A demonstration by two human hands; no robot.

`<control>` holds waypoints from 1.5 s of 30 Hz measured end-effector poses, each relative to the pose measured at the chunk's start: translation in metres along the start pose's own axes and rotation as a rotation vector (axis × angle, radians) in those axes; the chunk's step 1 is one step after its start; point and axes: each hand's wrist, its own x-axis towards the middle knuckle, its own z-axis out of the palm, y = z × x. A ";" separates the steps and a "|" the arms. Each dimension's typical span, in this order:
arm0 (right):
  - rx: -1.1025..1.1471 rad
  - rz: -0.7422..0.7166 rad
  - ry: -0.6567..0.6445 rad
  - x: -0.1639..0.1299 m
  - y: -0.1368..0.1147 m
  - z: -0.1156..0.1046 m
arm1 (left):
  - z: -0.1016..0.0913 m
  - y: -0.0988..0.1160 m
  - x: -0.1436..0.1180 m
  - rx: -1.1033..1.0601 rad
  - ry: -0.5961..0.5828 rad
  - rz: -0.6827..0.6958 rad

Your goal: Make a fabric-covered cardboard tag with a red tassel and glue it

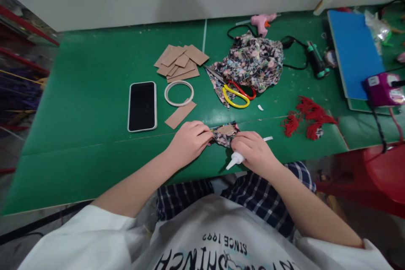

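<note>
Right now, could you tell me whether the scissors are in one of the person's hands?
No, the scissors lie on the green table beside the floral cloth, apart from both hands.

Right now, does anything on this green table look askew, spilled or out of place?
Nothing spilled or damaged. Only the black cord from the purple device trails off the table's edge. Both hands, left and right, press a floral fabric piece.

Craft workshop, green worktable (95, 93), glue gun (262, 22), scissors (236, 92)
</note>
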 end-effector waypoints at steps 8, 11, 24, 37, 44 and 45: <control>0.197 0.427 0.044 0.003 0.007 -0.021 | 0.003 0.013 -0.014 0.014 0.017 0.047; 0.232 0.635 0.039 0.019 0.014 -0.033 | 0.002 0.012 -0.012 -0.025 0.077 -0.016; 0.461 0.448 -0.005 0.091 0.029 -0.043 | 0.010 0.017 -0.014 0.021 0.004 -0.013; 0.579 0.590 0.225 0.090 0.045 -0.026 | 0.012 0.030 -0.018 0.187 -0.086 0.008; 0.831 0.547 0.342 0.092 0.050 -0.023 | 0.012 0.027 -0.015 0.168 -0.058 -0.003; 0.851 0.541 0.351 0.093 0.050 -0.024 | 0.013 0.027 -0.015 0.162 -0.060 -0.003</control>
